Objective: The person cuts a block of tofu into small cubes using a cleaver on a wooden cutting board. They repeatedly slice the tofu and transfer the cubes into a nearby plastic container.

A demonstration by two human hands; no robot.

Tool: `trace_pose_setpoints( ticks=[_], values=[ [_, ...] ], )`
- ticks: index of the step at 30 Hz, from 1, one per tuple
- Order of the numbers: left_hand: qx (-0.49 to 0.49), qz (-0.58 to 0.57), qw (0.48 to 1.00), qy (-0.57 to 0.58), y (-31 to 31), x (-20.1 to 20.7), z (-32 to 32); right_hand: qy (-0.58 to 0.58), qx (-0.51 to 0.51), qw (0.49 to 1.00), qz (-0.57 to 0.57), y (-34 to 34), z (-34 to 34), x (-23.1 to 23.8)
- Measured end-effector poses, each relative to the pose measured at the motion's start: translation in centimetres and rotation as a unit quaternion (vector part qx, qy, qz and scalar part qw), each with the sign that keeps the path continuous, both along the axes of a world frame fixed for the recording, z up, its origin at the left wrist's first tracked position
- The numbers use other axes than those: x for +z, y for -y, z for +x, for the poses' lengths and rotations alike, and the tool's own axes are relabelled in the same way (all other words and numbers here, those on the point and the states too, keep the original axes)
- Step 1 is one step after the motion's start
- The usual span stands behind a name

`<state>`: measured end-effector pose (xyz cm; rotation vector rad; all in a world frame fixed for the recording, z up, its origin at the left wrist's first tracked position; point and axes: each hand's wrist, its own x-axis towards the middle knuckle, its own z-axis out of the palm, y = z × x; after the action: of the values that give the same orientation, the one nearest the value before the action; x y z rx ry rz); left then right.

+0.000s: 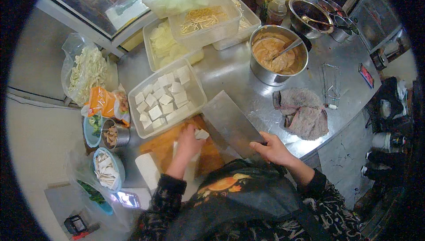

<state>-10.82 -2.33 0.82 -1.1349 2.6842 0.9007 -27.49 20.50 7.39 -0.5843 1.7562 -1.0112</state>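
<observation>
My right hand (275, 149) grips the handle of a wide cleaver (231, 119), its blade slanting up and left over the edge of a wooden cutting board (210, 156). On the board, my left hand (188, 146) has its fingers bent round a white piece of tofu (202, 134), partly hidden by them. More white tofu lies under and beside that hand, and a long white block (148, 170) rests at the board's left side. Just beyond the board stands a clear plastic tub (201, 91) with several tofu cubes (166, 98) in it.
Stacked plastic tubs (203, 42) stand at the back. A steel pot (272, 76) of brown sauce holds a ladle; near it lie a grey cloth (303, 112), a wire rack (331, 85) and a phone (366, 75). Bowls and bags, including an orange bag (104, 101), line the left.
</observation>
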Motion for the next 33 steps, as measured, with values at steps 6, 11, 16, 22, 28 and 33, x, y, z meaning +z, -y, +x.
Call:
trace_pose_setpoints(
  ticks=[6,11,16,22,28,33],
  values=[
    [-0.084,-0.071,0.991,-0.07,-0.2,1.8,-0.2,0.014,-0.024,0.998,-0.049,0.2,0.4,-0.3],
    [-0.045,-0.053,0.996,-0.05,0.3,0.1,0.6,-0.12,0.017,0.99,-0.065,-0.1,0.7,-2.2],
    [-0.047,-0.046,0.996,-0.061,-0.2,0.7,0.5,-0.267,0.098,0.958,0.018,0.0,1.1,-3.0],
    [-0.083,-0.141,0.986,-0.039,-2.0,0.0,0.5,-0.32,0.186,0.928,0.051,0.7,3.0,-4.1],
    [-0.086,-0.168,0.982,0.016,-3.0,0.3,0.3,-0.296,0.172,0.939,0.003,1.1,3.6,-2.6],
    [-0.109,-0.122,0.986,-0.041,-1.0,0.2,1.0,-0.251,0.125,0.958,0.053,0.6,2.2,-1.8]
  ],
)
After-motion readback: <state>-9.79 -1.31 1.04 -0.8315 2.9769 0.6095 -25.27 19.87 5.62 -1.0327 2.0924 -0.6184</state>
